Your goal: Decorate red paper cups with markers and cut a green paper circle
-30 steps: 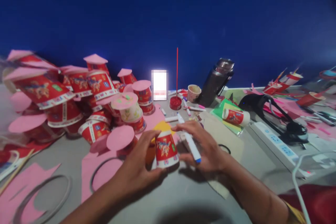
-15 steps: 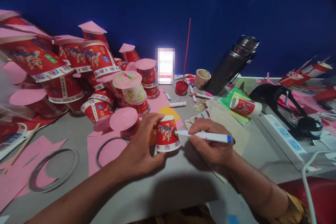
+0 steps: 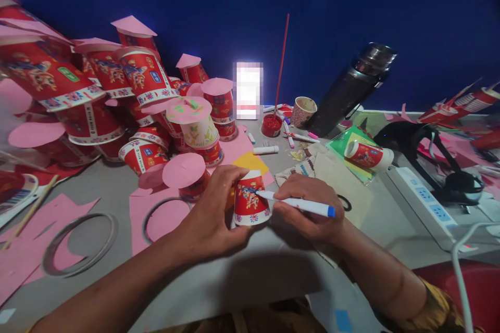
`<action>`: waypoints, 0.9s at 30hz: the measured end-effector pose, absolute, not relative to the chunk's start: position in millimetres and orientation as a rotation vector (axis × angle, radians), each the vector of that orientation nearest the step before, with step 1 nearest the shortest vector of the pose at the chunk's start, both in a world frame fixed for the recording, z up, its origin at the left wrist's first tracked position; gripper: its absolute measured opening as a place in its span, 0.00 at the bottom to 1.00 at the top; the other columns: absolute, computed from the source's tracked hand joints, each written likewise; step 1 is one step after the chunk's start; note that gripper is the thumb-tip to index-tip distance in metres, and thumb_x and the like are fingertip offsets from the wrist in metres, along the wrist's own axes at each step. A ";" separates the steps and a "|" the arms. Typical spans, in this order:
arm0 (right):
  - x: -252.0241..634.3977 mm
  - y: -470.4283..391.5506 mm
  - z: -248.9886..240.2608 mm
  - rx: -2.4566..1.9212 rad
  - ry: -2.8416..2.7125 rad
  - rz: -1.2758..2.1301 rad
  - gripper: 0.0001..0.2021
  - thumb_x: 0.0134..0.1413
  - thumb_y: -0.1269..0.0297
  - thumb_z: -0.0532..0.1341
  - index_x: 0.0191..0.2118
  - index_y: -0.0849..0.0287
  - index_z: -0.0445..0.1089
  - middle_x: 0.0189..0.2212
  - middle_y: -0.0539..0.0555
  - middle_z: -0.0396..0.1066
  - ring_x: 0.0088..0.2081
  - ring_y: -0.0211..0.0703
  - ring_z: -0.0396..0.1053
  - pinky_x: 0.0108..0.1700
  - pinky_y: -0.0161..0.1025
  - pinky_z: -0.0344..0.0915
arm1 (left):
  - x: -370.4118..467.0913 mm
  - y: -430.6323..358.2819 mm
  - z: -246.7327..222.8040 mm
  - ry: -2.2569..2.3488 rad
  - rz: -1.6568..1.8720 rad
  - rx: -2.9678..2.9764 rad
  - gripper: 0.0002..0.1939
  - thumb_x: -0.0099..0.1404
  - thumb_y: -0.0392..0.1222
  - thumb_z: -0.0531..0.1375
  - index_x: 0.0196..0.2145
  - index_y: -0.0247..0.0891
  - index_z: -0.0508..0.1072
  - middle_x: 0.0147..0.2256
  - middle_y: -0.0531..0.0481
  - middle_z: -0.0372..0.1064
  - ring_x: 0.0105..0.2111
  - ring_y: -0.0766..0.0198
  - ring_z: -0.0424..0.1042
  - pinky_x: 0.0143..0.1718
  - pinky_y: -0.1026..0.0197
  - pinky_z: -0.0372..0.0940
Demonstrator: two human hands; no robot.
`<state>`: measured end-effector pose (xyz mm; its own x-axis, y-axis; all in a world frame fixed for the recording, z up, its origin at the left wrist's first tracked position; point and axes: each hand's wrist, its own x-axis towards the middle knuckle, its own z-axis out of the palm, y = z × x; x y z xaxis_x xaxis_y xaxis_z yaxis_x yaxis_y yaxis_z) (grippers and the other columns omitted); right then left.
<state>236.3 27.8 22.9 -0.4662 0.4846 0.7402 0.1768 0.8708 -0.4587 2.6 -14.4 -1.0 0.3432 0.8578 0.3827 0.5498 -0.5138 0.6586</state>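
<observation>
My left hand [image 3: 213, 213] is closed round a red paper cup [image 3: 245, 203], thumb at its white rim below and fingers near its narrow top. The cup is upside down above the table, with a colourful printed figure on its side. In my right hand [image 3: 310, 208] is a white marker pen [image 3: 299, 204] with a blue end. Its tip meets the printed figure on the cup, or is very near it. Left of the cup, a pink paper disc [image 3: 184, 170] rests on another red cup.
Red paper cups topped with pink paper [image 3: 88, 119] pile up on the left. Grey tape rings [image 3: 111, 234] lie in front. At the back are a lit screen [image 3: 248, 91], a red pot [image 3: 271, 126] holding a stick, and a black thermos [image 3: 347, 91]. A power strip [image 3: 424, 203] lies right.
The marker's tip has moved left from the cup's right edge onto the printed figure. My right hand has shifted left with it. The whole view has moved slightly.
</observation>
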 end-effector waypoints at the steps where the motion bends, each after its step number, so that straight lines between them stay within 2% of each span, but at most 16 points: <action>1: 236.4 27.6 23.3 -0.488 -2.064 0.402 0.04 0.65 0.72 0.65 0.39 0.57 0.76 0.28 0.53 0.82 0.29 0.43 0.79 0.33 0.39 0.74 | 2.5 -14.3 -1.1 1.234 1.007 2.194 0.37 0.61 0.38 0.66 0.64 0.46 0.54 0.58 0.40 0.62 0.60 0.44 0.68 0.60 0.39 0.71; 6: 236.5 25.8 23.7 -0.497 -2.082 0.461 0.04 0.62 0.73 0.65 0.38 0.56 0.75 0.26 0.52 0.80 0.27 0.42 0.78 0.31 0.38 0.72 | 1.5 -14.8 -1.4 1.232 1.006 2.164 0.37 0.62 0.40 0.67 0.64 0.47 0.55 0.58 0.40 0.63 0.59 0.44 0.69 0.60 0.39 0.71; 14: 235.1 26.0 21.9 -0.461 -2.065 0.426 0.06 0.62 0.73 0.65 0.41 0.56 0.76 0.28 0.52 0.82 0.29 0.43 0.78 0.33 0.39 0.73 | 3.2 -15.2 -0.1 1.227 0.997 2.141 0.38 0.59 0.37 0.68 0.62 0.47 0.57 0.57 0.41 0.64 0.58 0.44 0.69 0.60 0.39 0.70; 20: 236.3 24.7 25.0 -0.502 -2.092 0.452 0.05 0.62 0.73 0.64 0.37 0.56 0.74 0.25 0.51 0.79 0.26 0.41 0.76 0.30 0.37 0.69 | 2.6 -15.3 -0.4 1.227 0.967 2.147 0.37 0.59 0.38 0.67 0.62 0.47 0.56 0.57 0.41 0.64 0.58 0.45 0.69 0.60 0.40 0.70; 27: 235.3 24.4 26.3 -0.521 -2.045 0.385 0.07 0.62 0.74 0.63 0.36 0.55 0.74 0.25 0.51 0.79 0.26 0.42 0.76 0.31 0.39 0.70 | 2.7 -15.7 -1.1 1.228 0.974 2.157 0.38 0.60 0.37 0.66 0.63 0.47 0.55 0.58 0.41 0.63 0.58 0.45 0.69 0.61 0.39 0.69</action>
